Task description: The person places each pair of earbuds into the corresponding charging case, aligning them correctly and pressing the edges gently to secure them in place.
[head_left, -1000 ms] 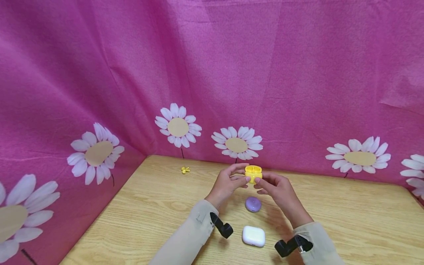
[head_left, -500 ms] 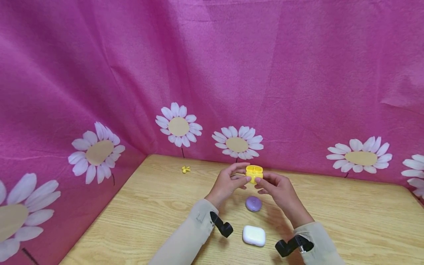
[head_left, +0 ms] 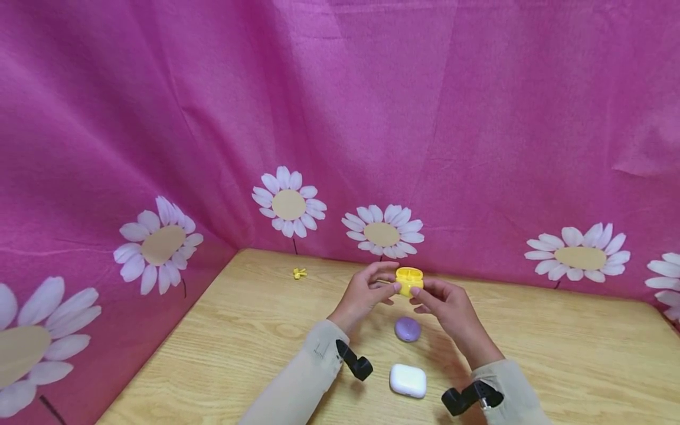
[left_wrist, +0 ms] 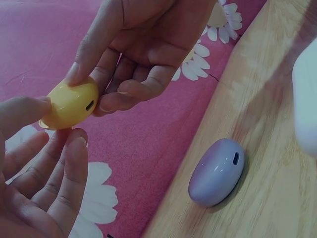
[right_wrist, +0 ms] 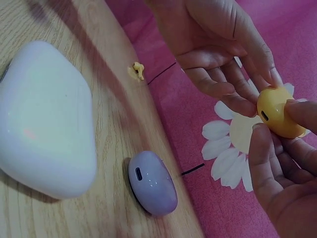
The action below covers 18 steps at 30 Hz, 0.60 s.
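A yellow earbud case (head_left: pixel 409 282) with its lid raised is held above the table between both hands. My left hand (head_left: pixel 362 297) pinches its left side, thumb in front and fingers behind. On the opposite side my right hand (head_left: pixel 446 304) grips it the same way. The case's rounded base (left_wrist: pixel 74 104) and its dark charging port show in both wrist views. Below the hands lies a closed purple earbud case (head_left: pixel 407 329). Nearer to me is a closed white earbud case (head_left: pixel 408 381). At the far left of the table lie small yellow earbuds (head_left: pixel 299 273).
The wooden table (head_left: pixel 234 342) meets a pink cloth (head_left: pixel 478 118) printed with daisies at its back and left. A black wrist camera mount (head_left: pixel 356 361) sticks out from the left sleeve, another (head_left: pixel 470 396) from the right.
Both hands keep the open yellow case in nearly the same place. The whole head view shifts very slightly; the other cases and the earbuds stay put.
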Tool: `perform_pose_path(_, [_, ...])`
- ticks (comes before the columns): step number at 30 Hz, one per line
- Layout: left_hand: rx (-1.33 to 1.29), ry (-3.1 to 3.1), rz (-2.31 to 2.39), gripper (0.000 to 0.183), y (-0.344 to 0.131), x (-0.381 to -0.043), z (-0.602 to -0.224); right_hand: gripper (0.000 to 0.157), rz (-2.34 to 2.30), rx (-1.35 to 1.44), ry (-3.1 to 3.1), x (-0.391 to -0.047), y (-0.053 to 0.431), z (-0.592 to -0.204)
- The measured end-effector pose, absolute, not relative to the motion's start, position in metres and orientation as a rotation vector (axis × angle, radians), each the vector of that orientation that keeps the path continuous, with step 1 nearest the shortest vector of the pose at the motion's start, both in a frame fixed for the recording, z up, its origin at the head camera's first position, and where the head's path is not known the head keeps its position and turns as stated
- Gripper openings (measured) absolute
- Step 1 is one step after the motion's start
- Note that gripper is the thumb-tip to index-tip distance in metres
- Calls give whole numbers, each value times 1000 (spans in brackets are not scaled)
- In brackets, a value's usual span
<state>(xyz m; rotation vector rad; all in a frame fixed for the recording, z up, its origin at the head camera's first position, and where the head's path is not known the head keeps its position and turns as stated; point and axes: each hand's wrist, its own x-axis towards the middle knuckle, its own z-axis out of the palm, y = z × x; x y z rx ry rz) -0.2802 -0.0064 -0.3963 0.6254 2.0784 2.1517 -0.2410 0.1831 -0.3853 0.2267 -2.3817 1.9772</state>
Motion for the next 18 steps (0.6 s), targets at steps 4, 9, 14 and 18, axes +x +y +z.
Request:
perform_pose_path(4, [619,2081,2141,44,-9,-280,-395,40,1981,228,-2367,-241,183,-388])
perform_pose_path(9, [595,2089,2122,43,-12,-281,-396,40,1997,208,-2346,-238,184,-390])
perform_pose_path(14, [537,2137,2130,39,-17,-284,-396,39,1989,209,-2342,-238,184,-391])
perform_pose_path(18, [484,2268,2092,35,-30,-290,-393,38,1977,246,-2331,-240,184,-390])
